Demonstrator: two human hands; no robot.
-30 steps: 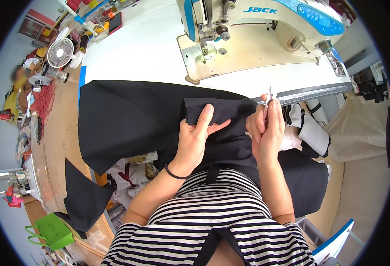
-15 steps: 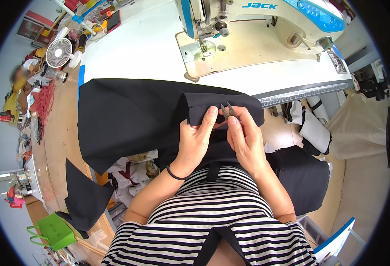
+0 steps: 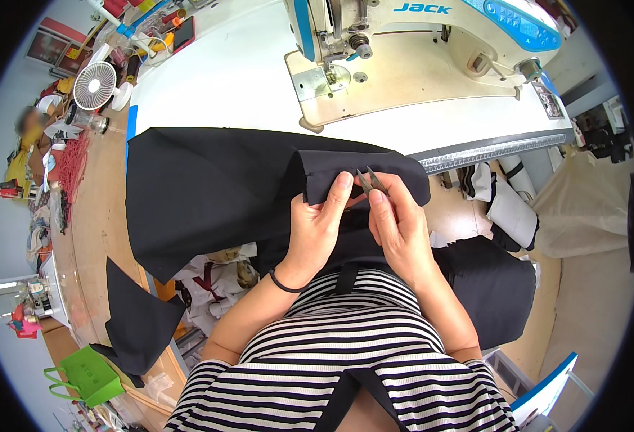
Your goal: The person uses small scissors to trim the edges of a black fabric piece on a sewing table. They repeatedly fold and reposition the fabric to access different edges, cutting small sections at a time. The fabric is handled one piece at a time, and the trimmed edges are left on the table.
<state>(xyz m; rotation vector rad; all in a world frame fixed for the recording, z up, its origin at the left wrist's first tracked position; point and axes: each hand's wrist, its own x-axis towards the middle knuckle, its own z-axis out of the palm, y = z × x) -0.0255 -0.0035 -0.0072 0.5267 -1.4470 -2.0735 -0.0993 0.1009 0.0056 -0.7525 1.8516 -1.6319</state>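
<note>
A large piece of black fabric lies over the near edge of the white table and hangs into my lap. My left hand pinches a folded edge of this fabric, thumb up near the fold. My right hand holds small metal thread snips, whose open blades point at the fabric fold just beside my left thumb. Both hands are close together, almost touching, over the table's front edge.
A white and blue sewing machine stands on the white table behind the fabric. A small white fan and clutter sit at the far left. A green bag lies low left. A beige bag is at right.
My right hand moved left from the table's right side with the snips, toward my left hand. The snips now sit at the fabric fold, and my left thumb has risen along it.
</note>
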